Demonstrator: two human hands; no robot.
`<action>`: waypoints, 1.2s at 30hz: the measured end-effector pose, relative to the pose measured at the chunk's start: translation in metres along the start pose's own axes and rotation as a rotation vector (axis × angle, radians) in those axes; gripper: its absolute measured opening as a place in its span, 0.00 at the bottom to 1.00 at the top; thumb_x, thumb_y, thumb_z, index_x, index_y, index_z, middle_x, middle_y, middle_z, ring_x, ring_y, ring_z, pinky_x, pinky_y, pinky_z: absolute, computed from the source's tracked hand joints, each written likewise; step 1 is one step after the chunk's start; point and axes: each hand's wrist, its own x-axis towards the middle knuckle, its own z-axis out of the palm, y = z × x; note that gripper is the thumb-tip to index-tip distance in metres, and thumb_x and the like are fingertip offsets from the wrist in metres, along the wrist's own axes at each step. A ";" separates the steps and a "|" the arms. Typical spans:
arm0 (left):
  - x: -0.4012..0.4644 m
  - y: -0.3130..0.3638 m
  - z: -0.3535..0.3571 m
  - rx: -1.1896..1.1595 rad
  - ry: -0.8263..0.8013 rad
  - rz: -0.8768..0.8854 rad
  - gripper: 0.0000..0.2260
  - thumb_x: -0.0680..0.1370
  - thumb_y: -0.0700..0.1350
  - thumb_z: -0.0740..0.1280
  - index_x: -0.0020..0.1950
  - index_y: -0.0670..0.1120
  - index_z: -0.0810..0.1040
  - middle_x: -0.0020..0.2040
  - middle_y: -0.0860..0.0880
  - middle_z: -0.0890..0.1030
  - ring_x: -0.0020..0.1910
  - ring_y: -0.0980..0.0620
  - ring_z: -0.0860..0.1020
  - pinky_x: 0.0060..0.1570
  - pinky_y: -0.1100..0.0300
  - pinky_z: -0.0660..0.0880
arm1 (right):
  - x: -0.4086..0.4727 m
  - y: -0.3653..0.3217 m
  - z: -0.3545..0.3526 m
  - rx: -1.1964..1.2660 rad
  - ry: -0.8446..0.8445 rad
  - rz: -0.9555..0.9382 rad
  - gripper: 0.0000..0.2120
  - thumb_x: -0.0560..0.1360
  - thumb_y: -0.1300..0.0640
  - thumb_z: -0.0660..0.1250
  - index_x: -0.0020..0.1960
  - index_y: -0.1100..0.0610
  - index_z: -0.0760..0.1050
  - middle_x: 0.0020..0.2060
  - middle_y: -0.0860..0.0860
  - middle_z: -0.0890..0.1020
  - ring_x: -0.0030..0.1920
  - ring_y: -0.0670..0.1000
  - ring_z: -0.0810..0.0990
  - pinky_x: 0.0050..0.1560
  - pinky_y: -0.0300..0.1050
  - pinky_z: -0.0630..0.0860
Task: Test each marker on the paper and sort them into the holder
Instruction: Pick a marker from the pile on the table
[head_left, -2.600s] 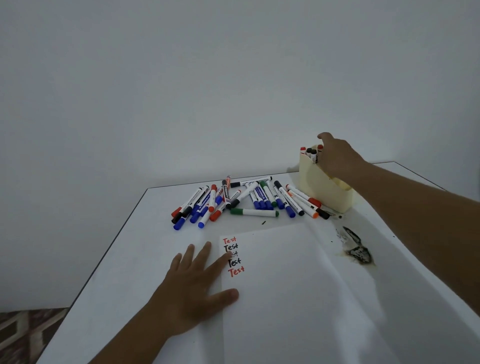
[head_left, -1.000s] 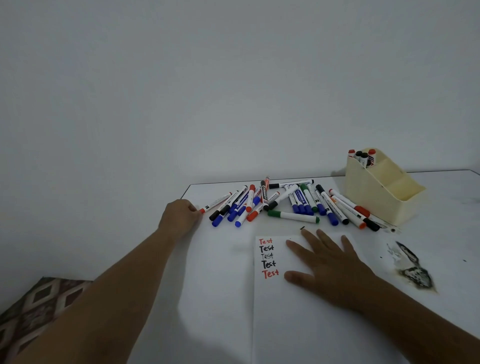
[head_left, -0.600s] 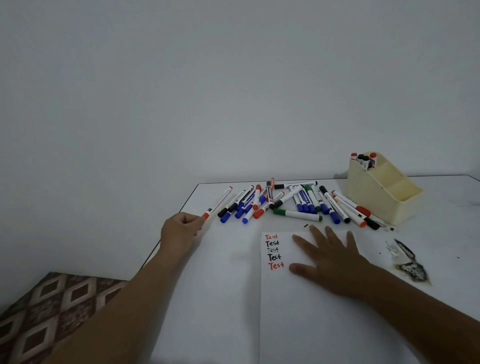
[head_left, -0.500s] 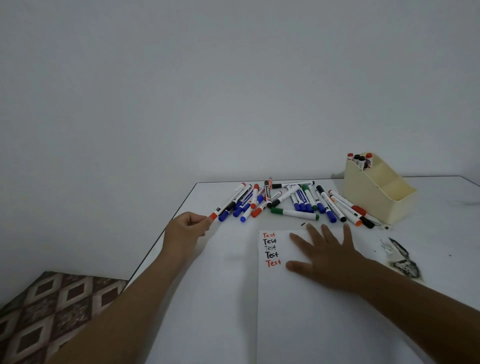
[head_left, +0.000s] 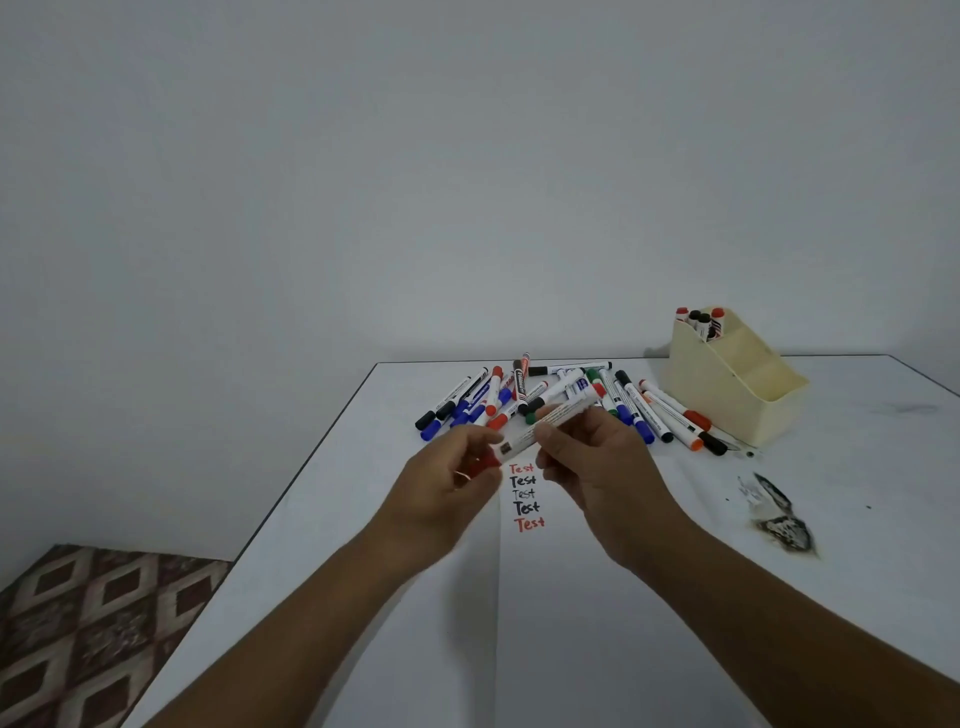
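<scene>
head view, forward-down, over table (head_left: 363, 519)

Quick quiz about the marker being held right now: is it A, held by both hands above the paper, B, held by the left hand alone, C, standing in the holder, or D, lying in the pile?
A: the left hand grips the red-capped end of the marker and the right hand holds its barrel, above the paper.

Marker (head_left: 540, 428): between my left hand (head_left: 451, 486) and right hand (head_left: 589, 457), above paper (head_left: 571, 597).
Loose pile (head_left: 545, 397): behind paper, on table (head_left: 857, 467).
Holder (head_left: 737, 387): right of pile.
</scene>
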 end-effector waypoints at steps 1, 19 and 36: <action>0.001 0.003 0.006 0.059 -0.005 0.021 0.10 0.82 0.52 0.62 0.63 0.57 0.75 0.52 0.56 0.80 0.49 0.55 0.78 0.44 0.63 0.75 | -0.001 0.000 0.002 -0.035 0.011 -0.018 0.05 0.77 0.60 0.70 0.52 0.53 0.81 0.37 0.49 0.85 0.38 0.50 0.83 0.45 0.42 0.82; -0.008 -0.009 0.023 0.093 -0.022 -0.145 0.23 0.82 0.50 0.62 0.74 0.57 0.55 0.54 0.56 0.79 0.56 0.53 0.78 0.47 0.71 0.71 | 0.008 -0.003 -0.025 -0.629 0.105 -0.366 0.08 0.79 0.49 0.68 0.54 0.52 0.79 0.40 0.43 0.80 0.39 0.40 0.76 0.40 0.30 0.70; -0.014 0.021 0.016 0.287 -0.185 -0.092 0.27 0.82 0.44 0.63 0.77 0.56 0.56 0.71 0.51 0.74 0.65 0.49 0.75 0.67 0.57 0.70 | -0.005 0.024 -0.030 -1.667 -0.314 -0.824 0.25 0.56 0.51 0.87 0.50 0.46 0.81 0.37 0.50 0.79 0.31 0.47 0.78 0.47 0.65 0.77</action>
